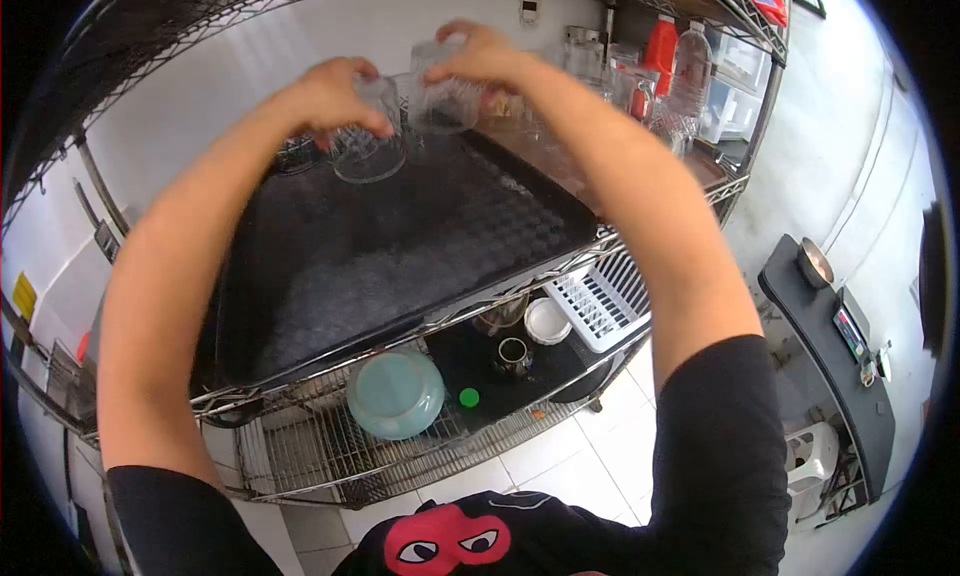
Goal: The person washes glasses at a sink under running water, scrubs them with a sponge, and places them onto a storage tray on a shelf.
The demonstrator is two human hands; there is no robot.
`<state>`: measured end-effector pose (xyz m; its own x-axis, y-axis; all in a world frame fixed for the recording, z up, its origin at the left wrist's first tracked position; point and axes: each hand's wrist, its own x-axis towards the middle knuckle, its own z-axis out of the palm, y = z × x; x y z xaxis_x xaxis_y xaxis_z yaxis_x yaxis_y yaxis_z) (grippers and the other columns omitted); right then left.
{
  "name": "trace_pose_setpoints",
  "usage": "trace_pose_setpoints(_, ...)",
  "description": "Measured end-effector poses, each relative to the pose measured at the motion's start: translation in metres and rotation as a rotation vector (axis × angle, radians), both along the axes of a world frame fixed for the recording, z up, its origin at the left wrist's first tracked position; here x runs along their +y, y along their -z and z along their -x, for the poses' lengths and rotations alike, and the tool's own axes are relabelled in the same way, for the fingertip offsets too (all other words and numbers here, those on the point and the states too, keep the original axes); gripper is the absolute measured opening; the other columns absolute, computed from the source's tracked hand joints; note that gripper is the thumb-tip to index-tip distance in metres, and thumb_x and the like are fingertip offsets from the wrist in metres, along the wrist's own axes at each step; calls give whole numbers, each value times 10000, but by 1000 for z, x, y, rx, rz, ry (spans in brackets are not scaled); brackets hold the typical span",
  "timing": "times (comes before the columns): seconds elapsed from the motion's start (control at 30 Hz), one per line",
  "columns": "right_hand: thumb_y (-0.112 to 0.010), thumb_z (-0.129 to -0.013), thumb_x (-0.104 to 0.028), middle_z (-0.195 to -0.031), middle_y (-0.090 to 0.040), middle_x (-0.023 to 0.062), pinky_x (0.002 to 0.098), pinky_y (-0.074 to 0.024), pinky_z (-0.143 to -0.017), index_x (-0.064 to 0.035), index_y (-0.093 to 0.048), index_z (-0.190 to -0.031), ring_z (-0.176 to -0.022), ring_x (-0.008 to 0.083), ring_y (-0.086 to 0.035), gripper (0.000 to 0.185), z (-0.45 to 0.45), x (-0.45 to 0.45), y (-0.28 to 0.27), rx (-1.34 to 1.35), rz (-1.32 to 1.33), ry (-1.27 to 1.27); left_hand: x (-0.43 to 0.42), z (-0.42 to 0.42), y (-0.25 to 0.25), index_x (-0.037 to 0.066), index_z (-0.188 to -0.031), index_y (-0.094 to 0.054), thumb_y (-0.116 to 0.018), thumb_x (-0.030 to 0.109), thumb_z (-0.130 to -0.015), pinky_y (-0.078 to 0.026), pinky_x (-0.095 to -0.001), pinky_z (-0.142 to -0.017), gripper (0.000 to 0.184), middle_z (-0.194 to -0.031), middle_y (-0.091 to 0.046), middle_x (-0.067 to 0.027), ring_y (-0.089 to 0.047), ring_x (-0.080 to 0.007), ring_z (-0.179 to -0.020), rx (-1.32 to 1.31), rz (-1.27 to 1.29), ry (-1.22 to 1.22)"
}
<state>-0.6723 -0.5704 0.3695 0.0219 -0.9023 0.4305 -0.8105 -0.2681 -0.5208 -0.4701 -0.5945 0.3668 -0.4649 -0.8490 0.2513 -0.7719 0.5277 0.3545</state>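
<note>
Near the back of a black tray (400, 246) on the wire shelf, my left hand (335, 101) grips a clear glass (370, 151) by its upper part. Beside it, to the right, my right hand (470, 58) has its fingers around a second clear glass (440, 101). The two glasses are close together, over the tray's far edge. Another glass (297, 154) sits partly hidden behind my left wrist.
More glassware, a clear bottle (692, 66) and a red bottle (661, 51) stand at the back right. Below are a white rack (600, 311), a pale green bowl (396, 394) and a metal cup (513, 356). Another shelf hangs overhead.
</note>
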Motion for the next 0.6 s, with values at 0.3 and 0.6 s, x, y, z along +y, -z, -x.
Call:
trace_pose_setpoints(0.3, -691, -655, -300, -1252, -468, 174, 314, -511, -638, -80, -379, -1313, -952, 233, -577, 760, 117, 183, -53, 75, 63, 95, 86, 75, -31, 51, -1284, -417, -761, 272, -616, -539, -307, -550, 783, -1096, -509, -214, -570, -263, -907, 231, 85, 360)
trace_pose_setpoints(0.6, -753, -594, -307, -1191, -534, 141, 278, -480, -541, -97, -475, -1240, -847, 187, -578, 734, 244, 158, 22, -13, 21, 198, 79, 223, 1, 28, -1308, -399, -783, 345, -583, -503, -311, -511, 880, -1073, -552, -219, -597, -230, -608, 63, -3, 350)
